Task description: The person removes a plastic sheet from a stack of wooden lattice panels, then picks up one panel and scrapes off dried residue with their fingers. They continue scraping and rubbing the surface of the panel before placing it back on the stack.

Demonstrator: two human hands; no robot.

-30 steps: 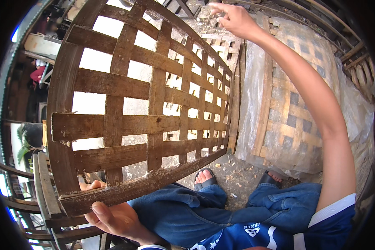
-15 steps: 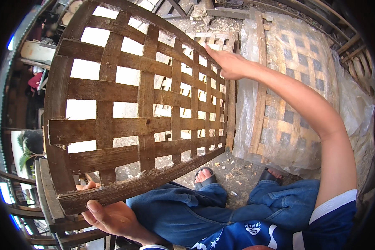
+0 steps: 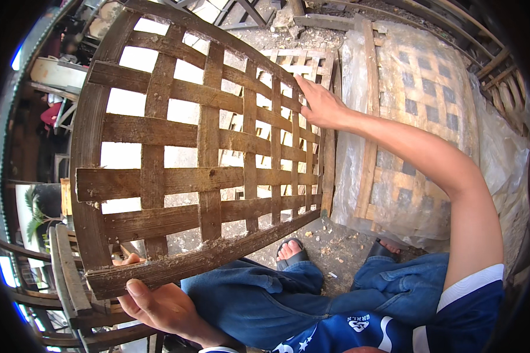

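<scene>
Lattice panel [image 3: 208, 134], left hand [image 3: 164, 306] clasping near corner, right hand [image 3: 324, 108] half-open at upper edge

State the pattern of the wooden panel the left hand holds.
The wooden panel is brown, its slats crossing in an open lattice; best seen in the head view.

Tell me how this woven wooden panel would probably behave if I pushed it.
The panel is probably stiff, as its slats look straight and tightly interlaced. It may be fairly light for its size, given the open weave. It likely isn't slippery: the near rail looks rough and gritty.
</scene>
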